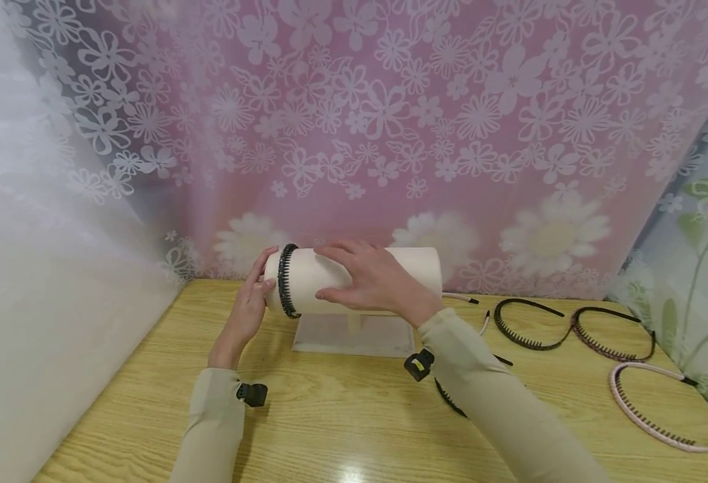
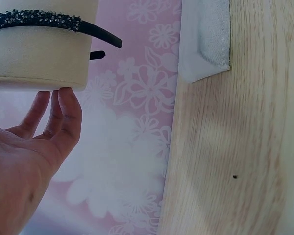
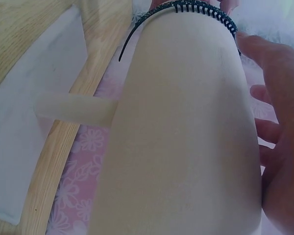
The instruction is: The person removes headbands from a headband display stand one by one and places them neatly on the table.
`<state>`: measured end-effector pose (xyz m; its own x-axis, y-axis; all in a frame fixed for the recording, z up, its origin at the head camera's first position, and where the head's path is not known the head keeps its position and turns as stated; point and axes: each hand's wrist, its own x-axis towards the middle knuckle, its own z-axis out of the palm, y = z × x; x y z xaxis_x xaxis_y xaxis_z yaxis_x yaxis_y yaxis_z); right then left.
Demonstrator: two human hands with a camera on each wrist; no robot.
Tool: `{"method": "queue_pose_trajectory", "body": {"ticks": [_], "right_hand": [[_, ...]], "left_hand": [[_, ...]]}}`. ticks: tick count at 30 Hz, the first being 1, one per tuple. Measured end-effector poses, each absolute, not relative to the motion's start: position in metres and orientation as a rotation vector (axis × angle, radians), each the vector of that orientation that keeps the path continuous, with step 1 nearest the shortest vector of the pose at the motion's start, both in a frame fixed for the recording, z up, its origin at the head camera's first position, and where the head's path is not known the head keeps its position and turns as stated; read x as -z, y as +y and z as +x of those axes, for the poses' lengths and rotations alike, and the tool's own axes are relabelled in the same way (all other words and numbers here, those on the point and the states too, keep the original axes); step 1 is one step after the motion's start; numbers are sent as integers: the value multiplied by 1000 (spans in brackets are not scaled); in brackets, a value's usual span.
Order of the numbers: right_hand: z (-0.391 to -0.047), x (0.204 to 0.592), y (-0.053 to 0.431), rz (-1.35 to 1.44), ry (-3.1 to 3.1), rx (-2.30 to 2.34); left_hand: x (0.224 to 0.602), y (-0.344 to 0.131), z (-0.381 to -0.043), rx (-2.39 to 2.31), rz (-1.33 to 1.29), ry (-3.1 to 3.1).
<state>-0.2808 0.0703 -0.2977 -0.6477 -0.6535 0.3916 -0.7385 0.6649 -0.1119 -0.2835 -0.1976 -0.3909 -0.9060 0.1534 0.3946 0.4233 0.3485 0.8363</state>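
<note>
A cream padded roll (image 1: 414,268) lies sideways on a post over a flat pale base (image 1: 330,335). A black beaded headband (image 1: 286,282) with comb teeth circles the roll near its left end; the left wrist view shows its sparkly beads (image 2: 39,20) and bare black tip. My left hand (image 1: 248,312) touches that end with bent fingertips, just outside the headband. Over the middle of the roll, my right hand (image 1: 378,278) rests with thumb and fingers spread. In the right wrist view its fingers (image 3: 279,73) lie along the roll's side, one reaching toward the headband.
Several toothed headbands lie on the wooden table (image 1: 306,416) to the right: a black one (image 1: 529,345), a dark brownish one (image 1: 607,349) and a pale pink one (image 1: 643,419) among them. My right forearm partly covers others. A floral curtain (image 1: 390,134) hangs behind the table.
</note>
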Motion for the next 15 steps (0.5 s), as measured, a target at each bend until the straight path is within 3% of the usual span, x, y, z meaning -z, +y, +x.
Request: {"method": "queue_pose_trajectory", "body": {"ticks": [15], "right_hand": [[-279, 296, 53, 1054, -2681, -221]], "left_hand": [[392, -198, -284, 1643, -555, -2345]]}}
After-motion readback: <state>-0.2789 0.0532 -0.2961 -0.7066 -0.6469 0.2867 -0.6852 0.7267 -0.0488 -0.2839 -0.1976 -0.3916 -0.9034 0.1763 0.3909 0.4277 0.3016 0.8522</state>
